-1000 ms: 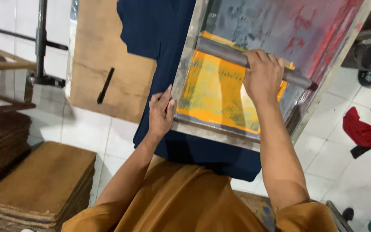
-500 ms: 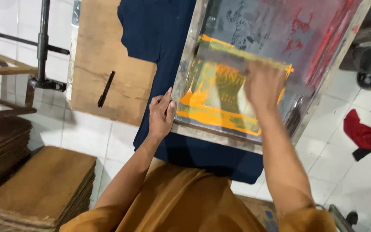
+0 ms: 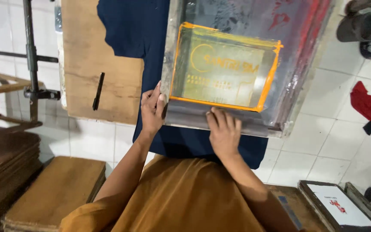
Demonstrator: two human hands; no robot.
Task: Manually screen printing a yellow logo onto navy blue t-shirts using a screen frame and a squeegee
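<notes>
A printing screen lies flat on a navy garment (image 3: 129,30), which is spread over a wooden board (image 3: 86,56). The screen has a metal frame (image 3: 170,51), and its mesh window (image 3: 224,68) is edged in orange with a faint design showing through. My left hand (image 3: 152,109) grips the frame's near left corner, thumb on top. My right hand (image 3: 225,132) presses down on a grey squeegee (image 3: 185,116) that lies along the screen's near edge. Orange ink sits in a line just beyond the blade.
A black marker (image 3: 98,91) lies on the bare board left of the garment. Stacks of wooden boards (image 3: 56,193) stand low at the left, behind them a metal pole (image 3: 30,56). A red cloth (image 3: 368,105) lies on the tiled floor; another framed screen (image 3: 340,206) sits bottom right.
My right hand has drawn the squeegee from the far part of the screen to its near edge, wiping orange ink off the mesh. My left hand stayed on the frame corner.
</notes>
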